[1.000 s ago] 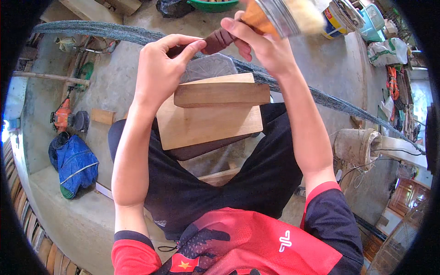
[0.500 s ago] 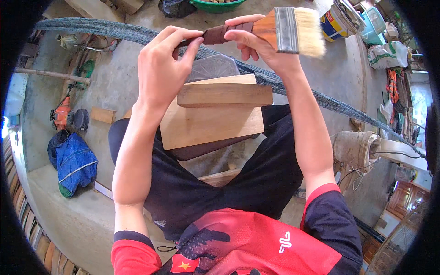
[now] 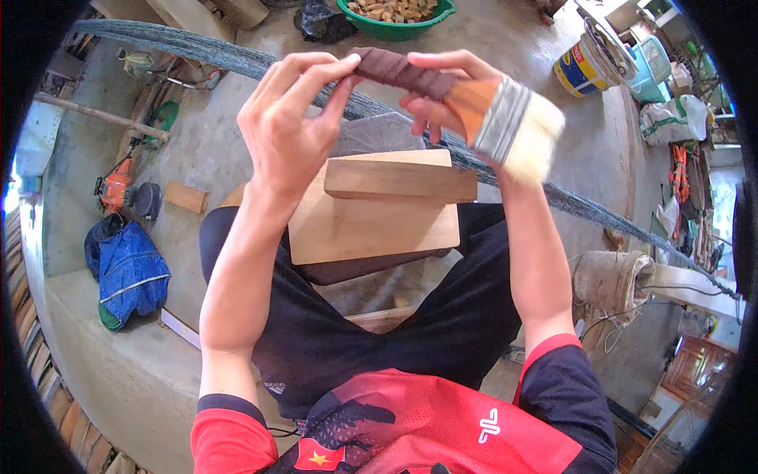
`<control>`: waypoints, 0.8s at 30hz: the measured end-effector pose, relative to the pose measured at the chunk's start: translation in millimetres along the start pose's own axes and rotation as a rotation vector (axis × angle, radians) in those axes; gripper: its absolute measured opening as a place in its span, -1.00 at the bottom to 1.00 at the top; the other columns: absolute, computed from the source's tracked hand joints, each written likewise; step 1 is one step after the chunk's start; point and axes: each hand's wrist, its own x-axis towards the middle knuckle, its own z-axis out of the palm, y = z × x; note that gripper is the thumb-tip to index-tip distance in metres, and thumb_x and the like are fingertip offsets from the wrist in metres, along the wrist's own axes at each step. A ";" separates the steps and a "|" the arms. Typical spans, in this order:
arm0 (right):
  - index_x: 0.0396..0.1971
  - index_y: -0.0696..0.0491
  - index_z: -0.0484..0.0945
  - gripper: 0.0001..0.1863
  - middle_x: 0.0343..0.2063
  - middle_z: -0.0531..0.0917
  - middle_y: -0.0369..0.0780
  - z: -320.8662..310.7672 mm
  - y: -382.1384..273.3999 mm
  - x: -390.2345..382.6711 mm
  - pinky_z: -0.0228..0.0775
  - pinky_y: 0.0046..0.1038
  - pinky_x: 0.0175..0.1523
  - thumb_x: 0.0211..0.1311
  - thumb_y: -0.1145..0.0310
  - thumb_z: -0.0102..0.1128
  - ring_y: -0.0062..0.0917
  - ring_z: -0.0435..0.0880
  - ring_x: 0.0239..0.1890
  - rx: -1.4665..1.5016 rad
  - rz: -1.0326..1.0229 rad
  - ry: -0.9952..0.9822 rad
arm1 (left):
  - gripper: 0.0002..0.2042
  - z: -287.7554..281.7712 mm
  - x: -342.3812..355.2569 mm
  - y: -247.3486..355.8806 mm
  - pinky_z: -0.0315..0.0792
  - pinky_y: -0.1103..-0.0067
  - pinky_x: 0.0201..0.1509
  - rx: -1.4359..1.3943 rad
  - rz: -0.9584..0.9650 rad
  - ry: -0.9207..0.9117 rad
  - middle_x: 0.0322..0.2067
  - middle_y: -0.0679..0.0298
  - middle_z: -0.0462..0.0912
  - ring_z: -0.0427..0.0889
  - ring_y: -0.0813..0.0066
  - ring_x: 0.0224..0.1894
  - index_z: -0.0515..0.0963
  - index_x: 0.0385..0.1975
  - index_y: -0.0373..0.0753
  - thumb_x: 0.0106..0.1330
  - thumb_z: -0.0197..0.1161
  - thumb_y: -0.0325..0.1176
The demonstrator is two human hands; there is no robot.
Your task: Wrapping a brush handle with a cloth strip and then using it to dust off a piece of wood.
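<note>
A wide paintbrush (image 3: 469,103) with pale bristles, a metal ferrule and a brown-wrapped wooden handle is held up before me, its bristles toward the right and tilted down. My left hand (image 3: 294,110) pinches the wrapped end of the handle between thumb and fingertips. Around the handle nearer the ferrule is my right hand (image 3: 442,87), fingers on both sides, partly hidden behind the brush. Below my hands a wooden block (image 3: 401,182) lies on a pale wooden board (image 3: 375,233), which rests on a dark surface between my knees.
A blue-grey hammock-like bundle of cord (image 3: 584,207) stretches across behind my hands. Beyond it stands a green basin (image 3: 395,30) of wood pieces. To the right are a bucket (image 3: 583,67) and a white sack (image 3: 673,120); to the left, a blue cloth bundle (image 3: 134,265) and an orange tool (image 3: 117,188).
The brush has tilted: its bristle end has swung downward and its handle end has risen slightly. Both hands still hold it. The view has shifted a little, showing more of the green basin.
</note>
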 end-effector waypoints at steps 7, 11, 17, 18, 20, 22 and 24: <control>0.20 0.12 0.48 -0.55 -0.21 0.76 -0.05 29.5 5.1 -11.2 0.62 -0.54 -0.33 0.36 0.46 0.35 -0.47 0.77 -0.24 -0.027 -0.268 0.125 | -0.78 -3.1 4.5 7.6 0.50 0.55 -0.30 0.017 0.090 0.185 -0.32 0.36 0.74 0.64 0.41 -0.37 0.73 -0.35 -0.15 0.00 0.57 -0.55; 0.28 0.11 0.37 -0.52 -0.13 0.72 0.04 48.2 -3.5 -16.5 0.71 -0.37 -0.31 0.42 0.51 0.24 -0.28 0.77 -0.16 0.176 -0.267 0.147 | -0.76 -1.8 0.0 10.5 0.52 0.56 -0.26 -0.052 0.093 0.311 -0.30 0.29 0.76 0.68 0.38 -0.33 0.73 -0.31 -0.18 0.02 0.55 -0.59; 0.33 0.01 0.35 -0.48 -0.05 0.68 0.03 48.6 -0.7 -15.6 0.69 -0.35 -0.33 0.43 0.49 0.24 -0.25 0.74 -0.09 0.401 -0.212 0.130 | -0.76 -1.2 0.2 32.8 0.59 0.55 -0.14 -0.340 -0.153 0.314 -0.19 0.15 0.76 0.74 0.42 -0.25 0.74 -0.16 -0.30 0.16 0.48 -0.61; 0.33 0.01 0.35 -0.48 -0.05 0.68 0.03 48.3 0.1 -15.1 0.69 -0.35 -0.33 0.43 0.49 0.24 -0.25 0.74 -0.09 0.398 -0.215 0.131 | -0.81 -4.3 -0.8 35.0 0.58 0.57 -0.10 -0.361 -0.190 0.281 -0.18 0.11 0.75 0.74 0.43 -0.20 0.73 -0.14 -0.34 0.25 0.43 -0.59; 0.35 -0.02 0.34 -0.47 -0.05 0.68 0.02 48.6 1.3 -14.4 0.69 -0.34 -0.32 0.43 0.46 0.25 -0.25 0.73 -0.08 0.394 -0.241 0.103 | -0.85 -6.8 -0.4 34.5 0.57 0.59 -0.08 -0.454 -0.258 0.281 -0.17 0.12 0.75 0.73 0.44 -0.17 0.74 -0.16 -0.35 0.28 0.41 -0.58; 0.35 -0.02 0.34 -0.47 -0.06 0.68 0.02 46.8 0.5 -13.4 0.68 -0.34 -0.32 0.43 0.44 0.25 -0.25 0.73 -0.09 0.406 -0.231 0.079 | -0.91 -7.5 0.2 32.2 0.53 0.61 -0.02 -0.623 -0.382 0.286 -0.16 0.14 0.74 0.69 0.46 -0.10 0.73 -0.20 -0.36 0.35 0.38 -0.55; 0.35 -0.02 0.34 -0.46 -0.07 0.68 0.01 45.8 0.8 -13.8 0.68 -0.34 -0.33 0.43 0.42 0.26 -0.26 0.73 -0.10 0.420 -0.220 0.058 | -0.90 -11.5 2.8 29.9 0.53 0.59 -0.01 -0.768 -0.463 0.246 -0.15 0.15 0.74 0.68 0.47 -0.09 0.71 -0.18 -0.36 0.35 0.38 -0.55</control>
